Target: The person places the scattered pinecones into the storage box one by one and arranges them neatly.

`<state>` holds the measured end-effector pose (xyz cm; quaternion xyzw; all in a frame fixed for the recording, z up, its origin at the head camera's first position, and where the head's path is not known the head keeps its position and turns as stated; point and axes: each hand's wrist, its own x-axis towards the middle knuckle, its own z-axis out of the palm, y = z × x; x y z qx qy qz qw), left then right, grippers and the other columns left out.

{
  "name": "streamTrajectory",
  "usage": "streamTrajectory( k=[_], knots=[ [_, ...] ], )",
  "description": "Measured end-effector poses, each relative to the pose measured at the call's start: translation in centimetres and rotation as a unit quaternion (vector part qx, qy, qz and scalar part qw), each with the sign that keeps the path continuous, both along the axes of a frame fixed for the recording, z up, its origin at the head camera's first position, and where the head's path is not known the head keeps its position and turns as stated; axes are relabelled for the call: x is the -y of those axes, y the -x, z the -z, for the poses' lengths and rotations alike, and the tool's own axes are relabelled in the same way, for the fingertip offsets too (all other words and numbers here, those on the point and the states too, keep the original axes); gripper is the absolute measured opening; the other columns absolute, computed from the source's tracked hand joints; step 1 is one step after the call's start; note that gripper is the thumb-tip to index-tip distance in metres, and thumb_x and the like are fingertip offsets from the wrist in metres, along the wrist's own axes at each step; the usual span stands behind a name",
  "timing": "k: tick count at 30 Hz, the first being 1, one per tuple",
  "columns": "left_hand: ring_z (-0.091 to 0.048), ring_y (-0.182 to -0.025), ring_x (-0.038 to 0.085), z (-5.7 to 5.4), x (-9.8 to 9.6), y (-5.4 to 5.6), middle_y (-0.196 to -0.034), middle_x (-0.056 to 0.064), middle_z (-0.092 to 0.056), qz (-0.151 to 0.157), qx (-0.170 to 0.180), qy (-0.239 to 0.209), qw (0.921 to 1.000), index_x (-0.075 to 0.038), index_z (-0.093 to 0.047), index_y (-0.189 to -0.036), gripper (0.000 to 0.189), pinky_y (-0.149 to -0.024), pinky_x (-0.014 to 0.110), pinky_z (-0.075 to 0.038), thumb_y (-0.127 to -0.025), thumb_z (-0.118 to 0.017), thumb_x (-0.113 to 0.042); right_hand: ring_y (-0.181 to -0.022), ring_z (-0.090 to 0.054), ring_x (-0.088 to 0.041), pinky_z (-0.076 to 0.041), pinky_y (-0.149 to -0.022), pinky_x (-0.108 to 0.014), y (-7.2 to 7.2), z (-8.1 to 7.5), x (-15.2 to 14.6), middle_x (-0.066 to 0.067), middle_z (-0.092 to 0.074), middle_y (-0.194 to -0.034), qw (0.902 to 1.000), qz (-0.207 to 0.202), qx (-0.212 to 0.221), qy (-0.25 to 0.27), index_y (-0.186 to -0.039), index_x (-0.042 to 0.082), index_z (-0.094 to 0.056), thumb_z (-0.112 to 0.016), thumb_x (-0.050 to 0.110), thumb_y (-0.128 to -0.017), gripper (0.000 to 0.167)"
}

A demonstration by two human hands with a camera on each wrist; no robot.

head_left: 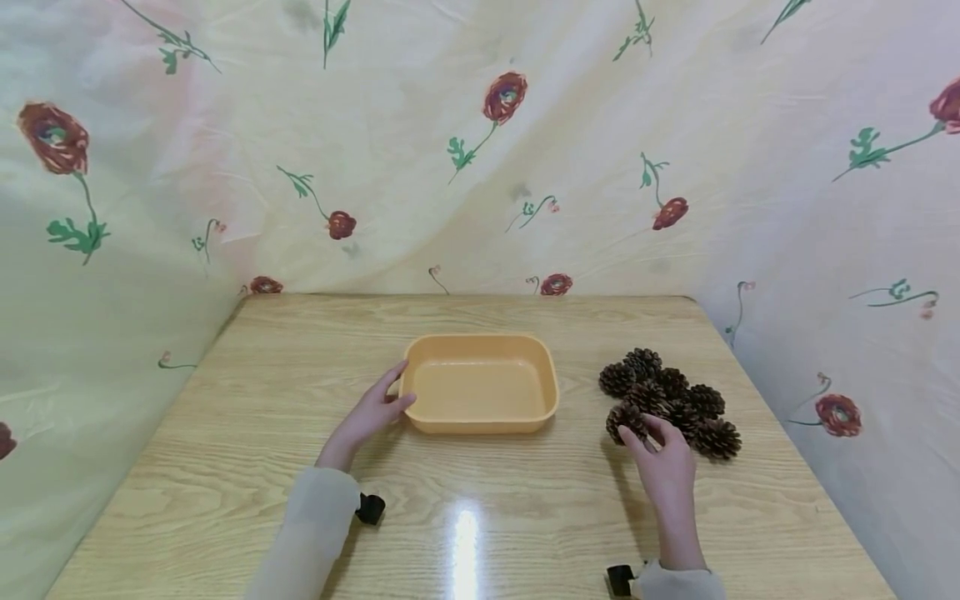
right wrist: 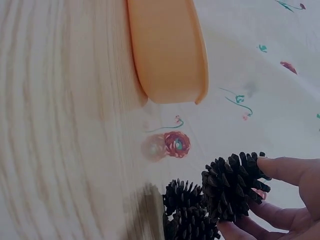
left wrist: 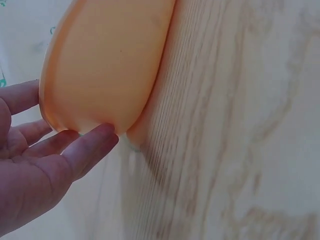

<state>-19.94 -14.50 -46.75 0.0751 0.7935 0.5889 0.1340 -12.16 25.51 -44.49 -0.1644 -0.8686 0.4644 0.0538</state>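
A shallow peach-orange plastic tray (head_left: 480, 425) rests on the wooden table, its inside bare. My left hand (head_left: 377, 408) holds the tray's left end; in the left wrist view one fingertip (left wrist: 107, 132) presses the outer wall while another finger (left wrist: 25, 95) lies at the rim. Over at the right, my right hand (head_left: 667, 462) pinches a dark brown pine cone (head_left: 624, 422) between thumb and fingers. In the right wrist view this pine cone (right wrist: 230, 187) is in front of other cones (right wrist: 187, 220), partly covering them.
Several more pine cones (head_left: 671, 385) sit in a cluster on the right part of the table (head_left: 300, 333), just beyond my right hand. A flower-printed cloth (head_left: 420, 150) hangs behind the table and along both sides.
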Motion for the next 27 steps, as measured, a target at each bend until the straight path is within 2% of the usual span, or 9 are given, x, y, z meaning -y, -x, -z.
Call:
streamTrajectory(
  k=[9, 21, 23, 27],
  knots=[
    [-0.038, -0.135, 0.049, 0.2, -0.2, -1.0, -0.161, 0.022, -0.009, 0.004, -0.005, 0.004, 1.0, -0.013, -0.014, -0.157, 0.069, -0.104, 0.048, -0.045, -0.1, -0.053, -0.015, -0.134, -0.041, -0.043, -0.044, -0.102, -0.047, 0.0, -0.3, 0.1, -0.028, -0.034, -0.149, 1.0, -0.005, 0.002, -0.001, -0.142, -0.001, -0.042, -0.061, 0.04, -0.094, 0.066],
    [-0.043, -0.132, 0.049, 0.1, -0.2, -2.8, -0.161, 0.022, -0.007, 0.027, -0.017, -0.003, 0.9995, -0.011, -0.013, -0.156, 0.07, -0.102, 0.048, -0.046, -0.099, -0.054, -0.016, -0.135, -0.04, -0.042, -0.045, -0.101, -0.042, -0.2, -0.4, 0.4, -0.027, -0.036, -0.148, 0.9999, -0.001, -0.004, 0.009, -0.141, -0.001, -0.043, -0.062, 0.04, -0.094, 0.066],
    [-0.044, -0.131, 0.048, 0.1, -0.3, -3.0, -0.162, 0.021, -0.008, 0.022, -0.017, 0.002, 0.9996, -0.013, -0.014, -0.156, 0.071, -0.102, 0.048, -0.046, -0.099, -0.055, -0.017, -0.135, -0.04, -0.041, -0.047, -0.099, -0.039, -0.2, -0.5, 0.4, -0.026, -0.037, -0.148, 0.9999, 0.001, -0.006, 0.011, -0.141, -0.001, -0.043, -0.062, 0.04, -0.093, 0.065],
    [-0.045, -0.13, 0.047, 0.3, -0.4, -3.4, -0.162, 0.019, -0.01, 0.011, -0.014, 0.005, 0.9998, -0.017, -0.015, -0.156, 0.071, -0.103, 0.049, -0.046, -0.099, -0.056, -0.018, -0.136, -0.04, -0.039, -0.05, -0.092, -0.019, -0.3, -0.5, 0.4, -0.025, -0.039, -0.147, 0.9998, 0.003, -0.01, 0.016, -0.14, 0.0, -0.044, -0.063, 0.039, -0.093, 0.064]
  ],
)
